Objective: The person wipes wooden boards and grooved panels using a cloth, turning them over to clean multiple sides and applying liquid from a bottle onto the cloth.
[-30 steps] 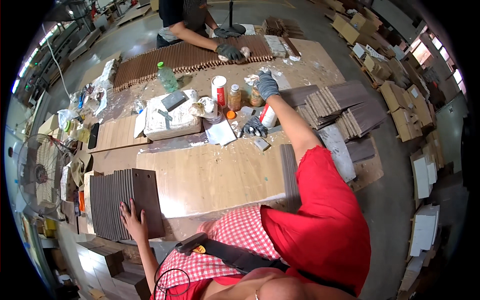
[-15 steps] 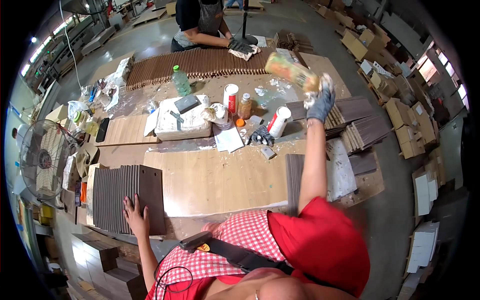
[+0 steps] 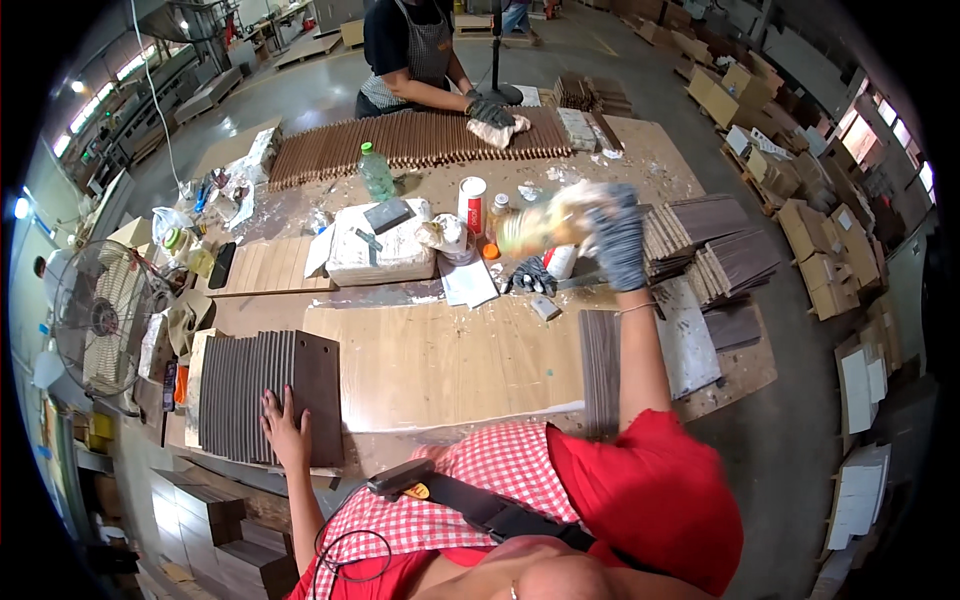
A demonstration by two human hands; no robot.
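Resting flat, fingers spread, left hand (image 3: 285,432) is pressed on dark tile stack (image 3: 262,392) at bench edge. Blurred pale bottle (image 3: 545,225) is gripped, raised above bench, by gloved right hand (image 3: 618,238), fingers closed around it.

glove (image 3: 622,238): grey knitted cloth, matt, on the right hand.
bottle (image 3: 540,226): pale, looks like glossy plastic; blurred.
tiles (image 3: 268,393): dark, matt, smooth slabs, at nine o'clock from the board; the bare left hand (image 3: 286,432) lies on them.
board (image 3: 450,362): light wood, smooth, dull sheen.
table (image 3: 640,150): rough wood, smeared with white.
rag (image 3: 500,129): crumpled pale cloth, at twelve o'clock.
fan (image 3: 100,318): metal wire guard, at nine o'clock.
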